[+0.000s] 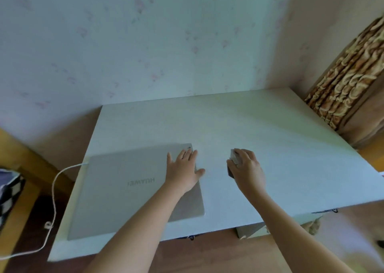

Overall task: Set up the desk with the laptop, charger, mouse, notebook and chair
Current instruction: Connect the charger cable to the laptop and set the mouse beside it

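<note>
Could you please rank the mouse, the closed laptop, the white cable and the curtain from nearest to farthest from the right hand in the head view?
1. mouse, under the right hand.
2. laptop, to its left.
3. curtain, far right.
4. white cable, beyond the desk's left edge.

Up top I had pale wallpaper [145, 44] filling most of my view, scattered with faint pink flower marks, all a bit soft and blurred. Off to the right a curtain [349, 81] hung down, brown with a cream swirling pattern, falling in folds past the far corner. Down below, the wooden floor [207, 256] showed warm brown. At the far left edge I caught a black-and-white checked thing [8, 193], cloth or a bag, I could not tell which, resting on a yellowish wooden surface [20, 220].
</note>
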Motion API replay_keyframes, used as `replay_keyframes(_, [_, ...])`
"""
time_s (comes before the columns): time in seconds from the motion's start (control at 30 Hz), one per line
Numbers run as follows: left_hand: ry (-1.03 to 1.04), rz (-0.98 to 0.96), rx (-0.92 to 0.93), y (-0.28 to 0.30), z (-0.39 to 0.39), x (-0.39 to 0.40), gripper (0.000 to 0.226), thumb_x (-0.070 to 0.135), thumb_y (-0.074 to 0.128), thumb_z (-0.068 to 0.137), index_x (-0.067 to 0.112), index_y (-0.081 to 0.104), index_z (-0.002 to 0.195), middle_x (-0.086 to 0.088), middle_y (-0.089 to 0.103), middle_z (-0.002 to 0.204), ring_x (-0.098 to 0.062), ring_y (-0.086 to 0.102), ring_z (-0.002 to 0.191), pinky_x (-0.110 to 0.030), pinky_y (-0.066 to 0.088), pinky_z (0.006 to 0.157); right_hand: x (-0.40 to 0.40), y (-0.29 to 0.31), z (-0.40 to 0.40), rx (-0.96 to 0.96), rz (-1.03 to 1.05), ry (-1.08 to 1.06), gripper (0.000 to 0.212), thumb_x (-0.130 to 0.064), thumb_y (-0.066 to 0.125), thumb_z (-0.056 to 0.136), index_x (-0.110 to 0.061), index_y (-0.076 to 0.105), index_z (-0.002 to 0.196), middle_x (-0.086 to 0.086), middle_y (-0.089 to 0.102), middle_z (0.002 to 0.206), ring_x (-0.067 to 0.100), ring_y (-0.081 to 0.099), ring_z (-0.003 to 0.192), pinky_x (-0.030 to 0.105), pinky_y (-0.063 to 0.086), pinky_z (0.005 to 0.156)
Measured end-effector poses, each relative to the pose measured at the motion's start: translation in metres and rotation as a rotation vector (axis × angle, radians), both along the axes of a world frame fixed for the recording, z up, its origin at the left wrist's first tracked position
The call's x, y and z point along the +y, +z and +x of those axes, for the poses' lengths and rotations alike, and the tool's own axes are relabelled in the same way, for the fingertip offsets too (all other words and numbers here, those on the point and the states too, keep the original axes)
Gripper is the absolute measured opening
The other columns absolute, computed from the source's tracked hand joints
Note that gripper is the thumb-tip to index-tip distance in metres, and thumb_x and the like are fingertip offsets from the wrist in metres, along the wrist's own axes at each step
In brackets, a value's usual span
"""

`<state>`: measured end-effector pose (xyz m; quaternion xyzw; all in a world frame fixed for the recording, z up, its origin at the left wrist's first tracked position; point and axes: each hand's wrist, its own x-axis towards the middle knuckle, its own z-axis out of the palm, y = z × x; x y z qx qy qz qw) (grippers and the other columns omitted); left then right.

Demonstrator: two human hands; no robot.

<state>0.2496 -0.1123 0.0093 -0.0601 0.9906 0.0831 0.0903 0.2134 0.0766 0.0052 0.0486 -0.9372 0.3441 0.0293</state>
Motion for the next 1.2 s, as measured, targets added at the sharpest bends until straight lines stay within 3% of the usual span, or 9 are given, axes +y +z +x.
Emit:
replay_keyframes(0.27, [0.007, 0.451, 0.322, 0.087, 0.035, 0.009, 0.055, 0.051, 0.038, 0.097, 0.03, 0.028, 0.147, 0.013, 0.024, 0.156, -0.004, 0.012, 0.145, -0.041, 0.016, 0.117, -0.037, 0.088, 0.031, -0.459, -1.023, -0.049, 0.025, -0.025, 0.059, 0.09, -0.017, 0.061, 0.113, 0.007, 0.066, 0.102, 0.023, 0.063, 0.085, 0.04, 0.053, 0.077])
replay_keyframes(0.37, [-0.005, 0.545, 0.314, 0.11, 0.033, 0.005, 0.054, 0.049, 0.041, 0.097, 0.032, 0.029, 0.146, 0.012, 0.023, 0.157, -0.005, 0.011, 0.145, -0.04, 0.016, 0.117, -0.046, 0.097, 0.035, -0.675, -1.353, -0.068, 0.032, -0.027, 0.056, 0.089, -0.01, 0.061, 0.115, 0.013, 0.063, 0.107, 0.028, 0.062, 0.093, 0.044, 0.05, 0.084])
replay_keyframes(0.47, [-0.088, 0.468, 0.291, 0.131, 0.024, -0.006, 0.053, 0.049, 0.044, 0.096, 0.033, 0.033, 0.145, 0.012, 0.021, 0.158, -0.005, 0.009, 0.146, -0.042, 0.013, 0.117, -0.048, 0.106, 0.036, -0.783, -1.593, -0.065, 0.038, -0.027, 0.047, 0.092, -0.01, 0.055, 0.125, 0.013, 0.058, 0.119, 0.03, 0.057, 0.106, 0.045, 0.047, 0.095])
replay_keyframes(0.57, [-0.15, 0.433, 0.282, 0.152, 0.015, -0.013, 0.054, 0.05, 0.049, 0.093, 0.034, 0.037, 0.144, 0.012, 0.024, 0.157, -0.006, 0.011, 0.145, -0.041, 0.014, 0.115, -0.049, 0.113, 0.032, -0.785, -1.711, -0.012, 0.045, -0.025, 0.056, 0.086, -0.012, 0.052, 0.129, 0.015, 0.055, 0.127, 0.031, 0.057, 0.109, 0.046, 0.05, 0.092])
replay_keyframes(0.63, [-0.186, 0.421, 0.295, 0.164, 0.009, -0.012, 0.056, 0.052, 0.054, 0.09, 0.036, 0.039, 0.142, 0.012, 0.025, 0.156, -0.007, 0.013, 0.145, -0.04, 0.014, 0.114, -0.054, 0.12, 0.03, -0.788, -1.776, 0.045, 0.067, -0.024, 0.078, 0.065, -0.01, 0.054, 0.126, 0.016, 0.056, 0.124, 0.031, 0.061, 0.104, 0.045, 0.05, 0.091])
replay_keyframes(0.7, [-0.211, 0.403, 0.3, 0.171, 0.004, -0.009, 0.058, 0.054, 0.058, 0.086, 0.038, 0.043, 0.139, 0.013, 0.026, 0.155, -0.007, 0.014, 0.145, -0.041, 0.015, 0.114, -0.059, 0.129, 0.028, -0.802, -1.816, 0.132, 0.076, -0.024, 0.082, 0.056, -0.009, 0.055, 0.125, 0.018, 0.059, 0.122, 0.032, 0.064, 0.102, 0.045, 0.052, 0.087])
replay_keyframes(0.9, [-0.153, 0.434, 0.298, 0.18, -0.015, -0.004, 0.054, 0.057, 0.068, 0.076, 0.042, 0.057, 0.126, 0.017, 0.029, 0.153, -0.005, 0.015, 0.144, -0.053, 0.015, 0.112, -0.063, 0.142, 0.013, -0.773, -1.868, 0.137, 0.055, -0.021, 0.073, 0.061, -0.011, 0.059, 0.113, 0.016, 0.067, 0.102, 0.031, 0.067, 0.091, 0.04, 0.055, 0.076])
replay_keyframes(1.0, [-0.13, 0.459, 0.291, 0.18, -0.024, -0.002, 0.055, 0.059, 0.07, 0.072, 0.042, 0.059, 0.123, 0.019, 0.03, 0.152, -0.005, 0.017, 0.143, -0.053, 0.018, 0.111, -0.062, 0.145, 0.004, -0.78, -1.848, 0.106, 0.051, -0.02, 0.076, 0.059, -0.013, 0.063, 0.107, 0.013, 0.068, 0.1, 0.029, 0.067, 0.088, 0.039, 0.054, 0.077])
replay_keyframes(1.2, [-0.121, 0.442, 0.299, 0.168, -0.037, 0.003, 0.041, 0.049, 0.069, 0.079, 0.038, 0.065, 0.118, 0.019, 0.032, 0.152, -0.009, 0.021, 0.142, -0.052, 0.017, 0.112, -0.059, 0.141, -0.004, -0.847, -1.797, 0.016, 0.023, -0.023, 0.055, 0.079, -0.012, 0.066, 0.097, 0.011, 0.066, 0.096, 0.026, 0.063, 0.087, 0.038, 0.047, 0.083])
